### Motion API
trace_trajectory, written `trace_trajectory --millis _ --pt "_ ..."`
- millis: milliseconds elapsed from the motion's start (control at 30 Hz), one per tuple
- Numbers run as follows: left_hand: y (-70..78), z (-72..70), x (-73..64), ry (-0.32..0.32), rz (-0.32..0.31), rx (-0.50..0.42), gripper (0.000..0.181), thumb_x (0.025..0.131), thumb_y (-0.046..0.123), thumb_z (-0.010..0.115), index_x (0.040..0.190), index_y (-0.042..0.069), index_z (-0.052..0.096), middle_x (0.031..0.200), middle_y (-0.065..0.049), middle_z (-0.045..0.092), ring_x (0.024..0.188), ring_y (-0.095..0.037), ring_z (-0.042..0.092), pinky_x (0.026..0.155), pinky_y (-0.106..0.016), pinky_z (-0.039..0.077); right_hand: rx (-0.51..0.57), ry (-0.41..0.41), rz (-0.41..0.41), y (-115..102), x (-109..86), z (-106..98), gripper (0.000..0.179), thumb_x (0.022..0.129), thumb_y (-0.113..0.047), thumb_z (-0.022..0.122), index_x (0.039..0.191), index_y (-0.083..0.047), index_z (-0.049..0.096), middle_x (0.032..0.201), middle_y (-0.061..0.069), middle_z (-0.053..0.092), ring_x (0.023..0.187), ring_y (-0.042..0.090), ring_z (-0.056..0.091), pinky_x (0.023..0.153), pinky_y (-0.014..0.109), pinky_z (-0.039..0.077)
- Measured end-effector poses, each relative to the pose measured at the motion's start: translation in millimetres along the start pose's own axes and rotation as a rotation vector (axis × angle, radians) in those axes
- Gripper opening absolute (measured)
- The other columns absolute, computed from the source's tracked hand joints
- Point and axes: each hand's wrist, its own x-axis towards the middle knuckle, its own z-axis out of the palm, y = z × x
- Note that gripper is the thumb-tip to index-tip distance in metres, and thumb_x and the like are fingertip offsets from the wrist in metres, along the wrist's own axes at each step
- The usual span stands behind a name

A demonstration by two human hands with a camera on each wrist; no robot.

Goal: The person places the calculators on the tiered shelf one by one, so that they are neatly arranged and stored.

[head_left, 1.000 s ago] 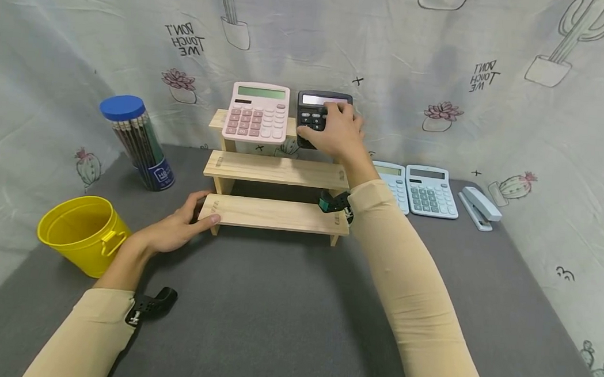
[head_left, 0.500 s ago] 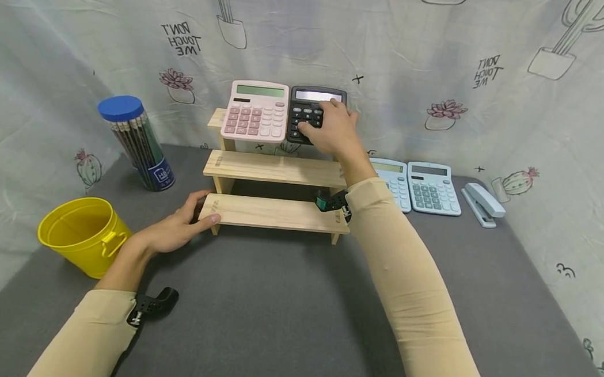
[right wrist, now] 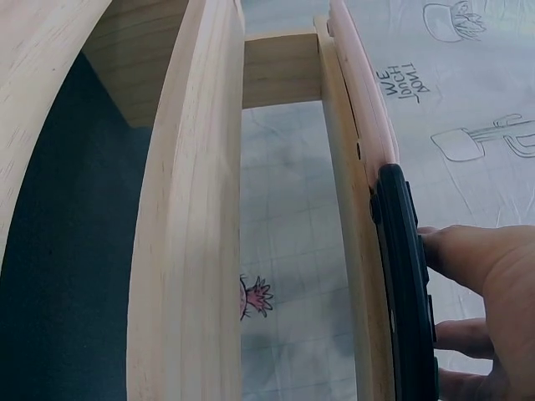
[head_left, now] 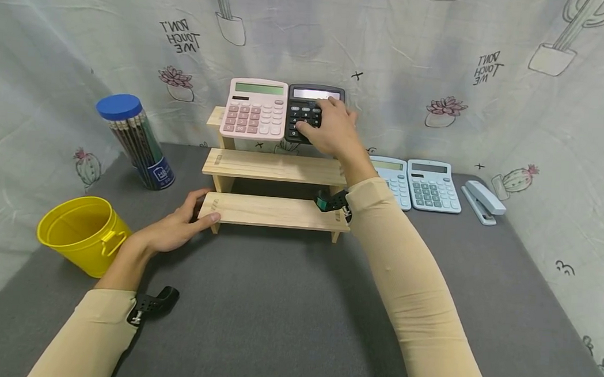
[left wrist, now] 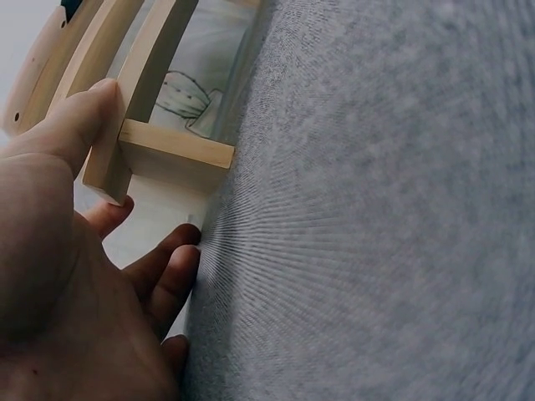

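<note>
A three-tier wooden stand (head_left: 277,167) stands on the grey table. My left hand (head_left: 172,226) holds its left end at the lowest tier; in the left wrist view the thumb (left wrist: 92,109) lies on the board and a fingertip shows past its end. On the top tier, a pink calculator (head_left: 254,109) leans beside a black calculator (head_left: 299,105), their edges touching or nearly so. My right hand (head_left: 336,130) grips the black calculator by its right side, with the thumb on the keys. Its far fingers are partly hidden.
A yellow bucket (head_left: 78,229) stands close to my left forearm, with a blue-lidded tub of pencils (head_left: 141,144) behind it. Right of the stand are two light-blue calculators (head_left: 433,188) and a light-blue stapler (head_left: 483,202). A printed curtain (head_left: 393,55) hangs behind.
My right hand has moved the black calculator left, closing the gap to the pink one. Over the last half second it has barely moved. My left hand stays on the stand.
</note>
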Motion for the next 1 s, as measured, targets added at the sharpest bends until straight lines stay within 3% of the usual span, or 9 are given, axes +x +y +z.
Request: trace_trajectory --millis 567,767,1000 --pt "3.9 0.4 -0.7 0.000 -0.004 0.002 0.083 0.107 0.048 0.050 0.163 0.015 -0.002 0.159 -0.029 0.027 0.143 -0.043 0.034 0.110 -0.061 0.032 0.065 0.000 -0.034 7 -7.4 -6 0.079 0.102 -0.049 0.057 0.165 -0.017 0.022 0.172 0.009 0.012 0.157 0.034 0.013 0.125 0.050 0.017" --pt "2.1 0.0 -1.8 -0.001 -0.009 0.003 0.082 0.107 0.048 0.051 0.163 0.016 -0.001 0.160 -0.029 0.026 0.143 -0.043 0.034 0.110 -0.060 0.032 0.065 0.010 -0.102 21 -16.7 -8 0.081 0.102 -0.052 0.056 0.165 -0.016 0.020 0.173 0.008 0.004 0.159 0.030 0.002 0.126 0.052 0.013" --pt "2.6 -0.3 -4.2 -0.002 -0.017 -0.006 0.083 0.106 0.051 0.050 0.162 0.017 -0.001 0.159 -0.028 0.026 0.143 -0.042 0.034 0.110 -0.060 0.033 0.066 0.062 -0.186 41 -28.0 -16 0.077 0.103 -0.047 0.058 0.163 -0.013 0.024 0.170 0.014 0.014 0.157 0.033 0.012 0.125 0.052 0.016"
